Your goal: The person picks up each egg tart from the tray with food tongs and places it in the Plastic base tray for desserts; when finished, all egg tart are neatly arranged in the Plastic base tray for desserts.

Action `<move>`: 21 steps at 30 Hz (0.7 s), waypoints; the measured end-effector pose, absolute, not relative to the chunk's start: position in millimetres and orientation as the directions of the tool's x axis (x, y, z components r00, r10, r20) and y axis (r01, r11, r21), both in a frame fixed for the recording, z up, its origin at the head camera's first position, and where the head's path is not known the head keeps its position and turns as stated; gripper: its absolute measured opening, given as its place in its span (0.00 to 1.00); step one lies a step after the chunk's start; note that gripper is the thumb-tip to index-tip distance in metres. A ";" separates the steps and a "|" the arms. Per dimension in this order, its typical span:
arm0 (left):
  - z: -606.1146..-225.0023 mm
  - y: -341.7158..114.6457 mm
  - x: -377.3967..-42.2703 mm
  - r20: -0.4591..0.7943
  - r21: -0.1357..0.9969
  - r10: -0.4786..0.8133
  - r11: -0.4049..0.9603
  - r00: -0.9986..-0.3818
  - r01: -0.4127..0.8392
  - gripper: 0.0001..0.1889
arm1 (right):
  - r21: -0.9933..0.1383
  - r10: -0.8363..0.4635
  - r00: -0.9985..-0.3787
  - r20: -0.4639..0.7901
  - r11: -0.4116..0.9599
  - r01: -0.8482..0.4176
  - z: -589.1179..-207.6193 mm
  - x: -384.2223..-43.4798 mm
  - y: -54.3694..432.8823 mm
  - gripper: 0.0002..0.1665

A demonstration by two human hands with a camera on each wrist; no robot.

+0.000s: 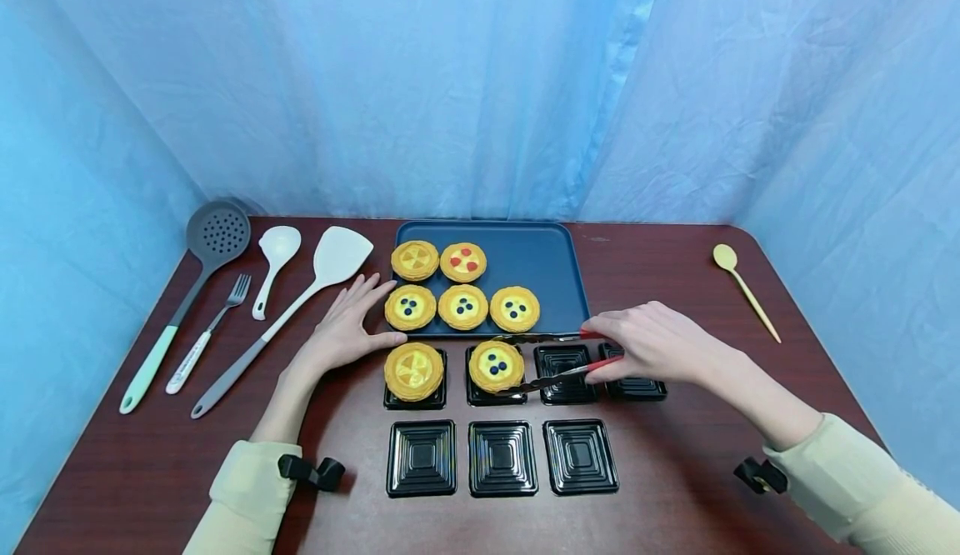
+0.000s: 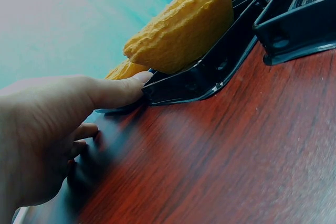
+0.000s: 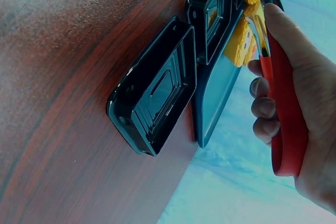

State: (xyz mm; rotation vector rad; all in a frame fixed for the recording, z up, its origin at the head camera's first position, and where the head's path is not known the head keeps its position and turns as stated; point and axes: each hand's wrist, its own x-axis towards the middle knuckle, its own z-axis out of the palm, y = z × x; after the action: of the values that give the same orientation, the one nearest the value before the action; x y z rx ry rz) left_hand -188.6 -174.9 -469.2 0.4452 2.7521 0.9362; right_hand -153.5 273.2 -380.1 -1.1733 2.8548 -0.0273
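My right hand (image 1: 652, 342) grips red-handled tongs (image 1: 557, 377), whose two arms lie on either side of a tart with blueberries (image 1: 496, 367). This tart sits in the second black square container (image 1: 487, 400) of the upper row. In the right wrist view, the fingers curl round the red handle (image 3: 287, 124). My left hand (image 1: 345, 330) spreads at the left edge of the blue tray (image 1: 536, 247), its fingers extended. Its thumb tip touches the corner of the first black container (image 2: 194, 85), which bears a tart with yellow fruit pieces (image 1: 413, 372).
On the tray stand three blueberry tarts (image 1: 462, 307), a strawberry tart (image 1: 463, 263) and a yellow-fruit tart (image 1: 415, 261). Several black containers (image 1: 502, 458) have no tart. At left lie a skimmer (image 1: 218, 232), a fork (image 1: 202, 338), a ladle (image 1: 280, 247) and a turner (image 1: 341, 255); a yellow spoon (image 1: 746, 288) lies right.
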 end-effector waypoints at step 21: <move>-466.5 -175.5 -188.5 -0.097 0.620 0.344 0.755 -0.934 0.213 0.49 | -0.042 -0.691 -0.720 -0.063 0.723 -0.690 -376.7 -154.2 270.9 0.37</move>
State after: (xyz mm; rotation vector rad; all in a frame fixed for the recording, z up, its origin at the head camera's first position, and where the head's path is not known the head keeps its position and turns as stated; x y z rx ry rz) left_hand -188.5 -175.5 -466.5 0.4414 2.7474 0.9341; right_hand -154.2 270.9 -376.7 -1.1426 2.8467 -0.0237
